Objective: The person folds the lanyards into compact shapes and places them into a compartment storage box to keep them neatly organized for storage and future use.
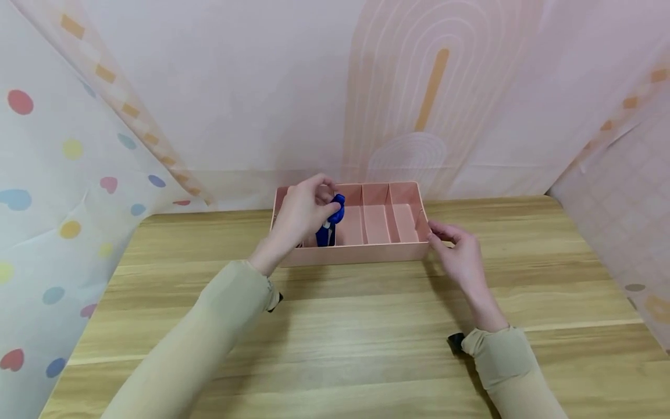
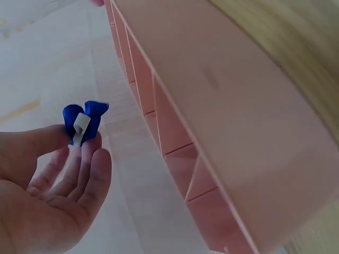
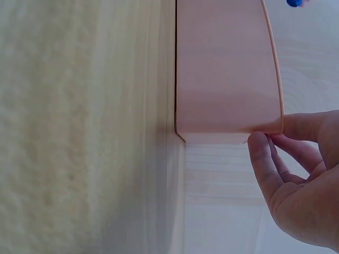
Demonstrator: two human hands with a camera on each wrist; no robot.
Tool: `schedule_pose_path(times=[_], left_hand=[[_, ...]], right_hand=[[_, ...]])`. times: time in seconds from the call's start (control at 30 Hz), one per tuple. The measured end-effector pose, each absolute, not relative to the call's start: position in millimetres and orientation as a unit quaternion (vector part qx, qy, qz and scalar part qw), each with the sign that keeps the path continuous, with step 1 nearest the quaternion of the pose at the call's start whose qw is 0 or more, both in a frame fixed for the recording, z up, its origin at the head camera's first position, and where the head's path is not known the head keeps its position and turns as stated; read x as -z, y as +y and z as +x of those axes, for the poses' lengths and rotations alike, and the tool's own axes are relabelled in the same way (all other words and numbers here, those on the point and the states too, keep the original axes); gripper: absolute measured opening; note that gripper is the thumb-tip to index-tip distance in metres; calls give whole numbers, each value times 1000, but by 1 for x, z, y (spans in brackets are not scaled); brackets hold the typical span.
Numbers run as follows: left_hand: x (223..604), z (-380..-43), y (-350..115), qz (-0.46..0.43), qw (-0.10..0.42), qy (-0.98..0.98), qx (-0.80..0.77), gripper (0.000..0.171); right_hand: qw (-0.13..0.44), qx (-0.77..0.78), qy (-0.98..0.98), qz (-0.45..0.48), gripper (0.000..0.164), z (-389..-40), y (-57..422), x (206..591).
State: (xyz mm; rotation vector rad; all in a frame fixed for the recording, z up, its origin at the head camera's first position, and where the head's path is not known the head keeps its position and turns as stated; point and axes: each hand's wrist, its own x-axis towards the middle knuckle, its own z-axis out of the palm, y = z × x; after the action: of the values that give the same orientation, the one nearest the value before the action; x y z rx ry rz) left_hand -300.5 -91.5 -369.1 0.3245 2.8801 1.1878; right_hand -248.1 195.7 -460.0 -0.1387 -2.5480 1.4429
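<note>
My left hand (image 1: 305, 210) pinches a small blue clip-like object (image 1: 338, 208) between thumb and fingers, above the left part of a pink divided organizer box (image 1: 356, 254). In the left wrist view the blue object (image 2: 93, 127) has two rounded lobes with a whitish piece between them; its exact kind is unclear. Below it, a dark blue item (image 1: 321, 237) shows inside a compartment; I cannot tell whether it is separate. My right hand (image 1: 460, 250) grips the box's right end near the front corner, with thumb and finger at the rim in the right wrist view.
The box stands on a wood-grain table (image 1: 335, 337), close to the patterned cloth backdrop (image 1: 262, 116). Thin dividers (image 1: 389, 215) split it into several compartments. Another patterned cloth (image 1: 63, 174) hangs at the left.
</note>
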Motion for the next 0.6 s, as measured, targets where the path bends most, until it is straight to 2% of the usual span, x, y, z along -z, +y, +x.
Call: schedule_pose_path(times=[0.27, 0.6], left_hand=[[377, -325, -75, 123, 63, 931, -337, 16], [390, -343, -63, 145, 95, 955, -242, 13]], right_hand=[[102, -494, -862, -48, 29, -249, 193, 460], [103, -491, -864, -49, 29, -249, 193, 461]])
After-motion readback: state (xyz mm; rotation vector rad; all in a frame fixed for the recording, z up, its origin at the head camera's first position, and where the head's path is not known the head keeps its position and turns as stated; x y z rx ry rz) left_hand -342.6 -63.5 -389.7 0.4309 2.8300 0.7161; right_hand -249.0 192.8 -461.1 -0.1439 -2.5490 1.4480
